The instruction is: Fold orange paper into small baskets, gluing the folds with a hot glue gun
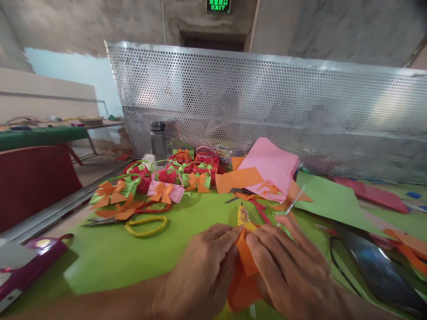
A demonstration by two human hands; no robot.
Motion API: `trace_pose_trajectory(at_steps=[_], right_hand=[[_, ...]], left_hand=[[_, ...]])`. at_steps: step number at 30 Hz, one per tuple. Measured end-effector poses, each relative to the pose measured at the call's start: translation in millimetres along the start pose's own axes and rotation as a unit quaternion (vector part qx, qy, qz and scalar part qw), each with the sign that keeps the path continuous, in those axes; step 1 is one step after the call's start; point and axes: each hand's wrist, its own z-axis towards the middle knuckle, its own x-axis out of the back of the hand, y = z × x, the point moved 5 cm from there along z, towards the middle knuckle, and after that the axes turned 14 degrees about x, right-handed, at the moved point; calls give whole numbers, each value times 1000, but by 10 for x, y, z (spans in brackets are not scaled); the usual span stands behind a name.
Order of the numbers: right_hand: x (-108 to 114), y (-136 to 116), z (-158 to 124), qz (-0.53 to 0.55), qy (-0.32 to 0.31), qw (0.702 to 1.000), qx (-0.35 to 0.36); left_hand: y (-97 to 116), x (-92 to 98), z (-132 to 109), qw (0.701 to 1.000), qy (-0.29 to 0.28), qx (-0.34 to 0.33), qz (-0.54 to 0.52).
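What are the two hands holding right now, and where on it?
Both the left hand and right hand pinch a folded orange paper piece at its upper edge, fingertips meeting there.

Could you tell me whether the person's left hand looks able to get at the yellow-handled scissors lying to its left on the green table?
Probably yes. The yellow-handled scissors lie flat on bare green table with nothing between, though the left hand currently pinches the orange paper together with the right hand.

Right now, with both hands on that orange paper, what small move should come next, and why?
Probably press the fold flat: both hands pinch the orange paper at its raised, bent edge, and it is not yet creased against the green table.
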Motion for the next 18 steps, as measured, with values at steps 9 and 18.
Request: trace_pose_trajectory(at_steps=[9, 18], right_hand=[[24, -59, 13, -39, -10, 999, 9], [47, -47, 33, -46, -9, 999, 14]], left_hand=[[-37, -27, -16, 1000, -5, -5, -13], [-36, 56, 28, 1000, 11, -8, -15]])
